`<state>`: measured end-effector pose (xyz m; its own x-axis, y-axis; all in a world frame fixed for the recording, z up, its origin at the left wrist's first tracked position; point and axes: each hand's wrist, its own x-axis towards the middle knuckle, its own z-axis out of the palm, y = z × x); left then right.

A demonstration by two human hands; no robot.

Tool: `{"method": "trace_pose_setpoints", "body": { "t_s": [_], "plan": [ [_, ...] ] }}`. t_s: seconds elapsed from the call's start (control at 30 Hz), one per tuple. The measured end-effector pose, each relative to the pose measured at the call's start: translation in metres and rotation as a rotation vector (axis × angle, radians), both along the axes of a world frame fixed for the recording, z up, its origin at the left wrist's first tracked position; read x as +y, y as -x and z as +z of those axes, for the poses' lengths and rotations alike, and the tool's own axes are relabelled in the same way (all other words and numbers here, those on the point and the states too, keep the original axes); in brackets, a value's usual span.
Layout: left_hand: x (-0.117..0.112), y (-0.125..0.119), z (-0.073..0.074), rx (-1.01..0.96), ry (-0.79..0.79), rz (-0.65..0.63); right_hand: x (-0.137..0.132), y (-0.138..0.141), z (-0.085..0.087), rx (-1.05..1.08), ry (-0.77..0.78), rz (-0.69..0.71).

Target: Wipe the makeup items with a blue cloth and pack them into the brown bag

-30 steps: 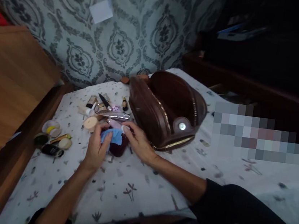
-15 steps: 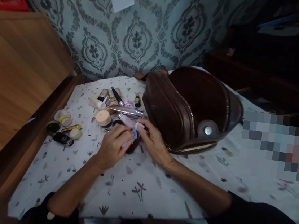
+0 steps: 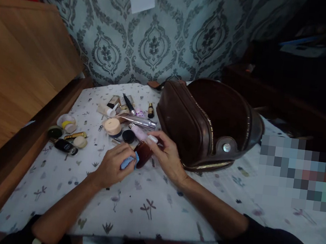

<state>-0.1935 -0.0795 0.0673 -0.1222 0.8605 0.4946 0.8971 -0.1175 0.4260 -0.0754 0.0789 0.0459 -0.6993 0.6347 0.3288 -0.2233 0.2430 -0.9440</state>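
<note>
My right hand [image 3: 167, 154] is closed on a dark reddish-brown bottle [image 3: 143, 154], gripping it by its white cap [image 3: 152, 139]. The bottle leans over the patterned tablecloth. In my left hand [image 3: 115, 163] a small blue cloth [image 3: 129, 162] is bunched between the fingers, beside the bottle's lower side; whether it touches the bottle I cannot tell. Just beyond the hands lie a round black lid [image 3: 128, 136], a cream-topped jar [image 3: 113, 127] and a silver tube [image 3: 139, 122].
A brown leather bag [image 3: 186, 128] gapes unzipped right of the cosmetics. Several small containers, among them a black bottle [image 3: 65, 146], cluster at the table's left side. A wooden panel [image 3: 24, 65] rises along the left edge, and a patterned wall [image 3: 155, 42] stands behind.
My left hand has drawn left and slightly down with the blue cloth, uncovering more of the bottle and the black lid. My right hand keeps its hold. The view has shifted slightly.
</note>
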Motion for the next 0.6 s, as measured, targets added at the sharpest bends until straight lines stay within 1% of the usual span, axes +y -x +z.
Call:
{"method": "trace_pose_setpoints", "body": {
  "t_s": [0.1,0.2,0.3,0.37,0.43,0.5,0.6],
  "plan": [
    [0.002,-0.002,-0.003,-0.101,-0.018,0.096,0.001,0.0,-0.002,0.005,0.012,0.002],
    [0.008,-0.005,-0.001,-0.269,-0.024,0.217,0.001,-0.001,-0.003,-0.007,0.012,0.04],
    [0.016,-0.008,0.004,-0.432,-0.086,0.32,0.001,-0.004,0.0,0.007,-0.067,0.068],
    [0.021,-0.009,0.007,-0.476,-0.109,0.299,0.002,-0.005,0.003,0.032,-0.141,0.085],
    [0.024,-0.01,0.008,-0.448,-0.085,0.229,0.002,-0.006,0.005,0.049,-0.187,0.091],
    [0.024,-0.011,0.007,-0.378,-0.044,0.179,0.002,-0.007,0.006,0.045,-0.196,0.089],
    [0.02,-0.012,0.001,-0.306,-0.015,0.169,0.002,-0.007,0.004,0.014,-0.173,0.09]
  ]
}}
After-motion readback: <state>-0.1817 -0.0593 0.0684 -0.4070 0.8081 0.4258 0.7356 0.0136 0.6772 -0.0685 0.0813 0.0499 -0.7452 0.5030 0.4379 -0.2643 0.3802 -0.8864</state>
